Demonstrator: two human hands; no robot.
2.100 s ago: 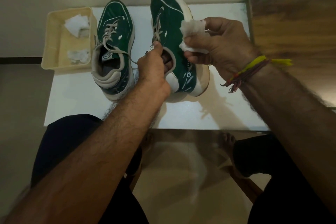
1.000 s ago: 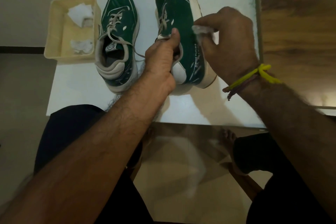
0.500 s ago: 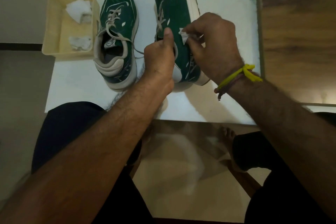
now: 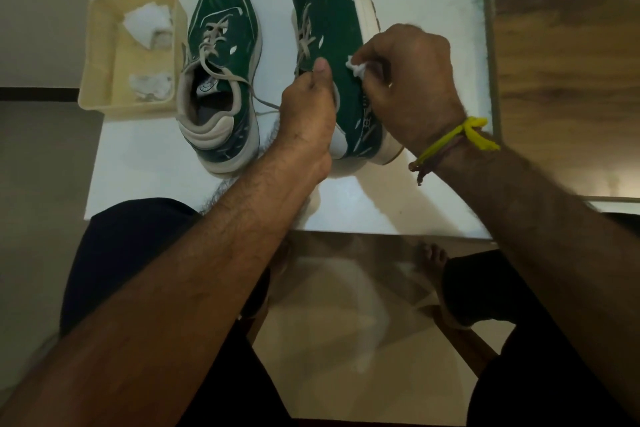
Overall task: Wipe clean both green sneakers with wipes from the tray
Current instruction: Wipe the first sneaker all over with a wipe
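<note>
sneakers [image 4: 225, 45]: matt green cloth, rubbery pale soles | tray [image 4: 100, 45]: cream plastic | table [image 4: 415, 204]: smooth white | wipe [image 4: 356, 68]: crumpled paper

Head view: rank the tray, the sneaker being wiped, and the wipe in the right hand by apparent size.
1. Sneaker being wiped, tilted toward the camera, which may inflate it.
2. Tray.
3. Wipe, mostly hidden in the right hand.
</note>
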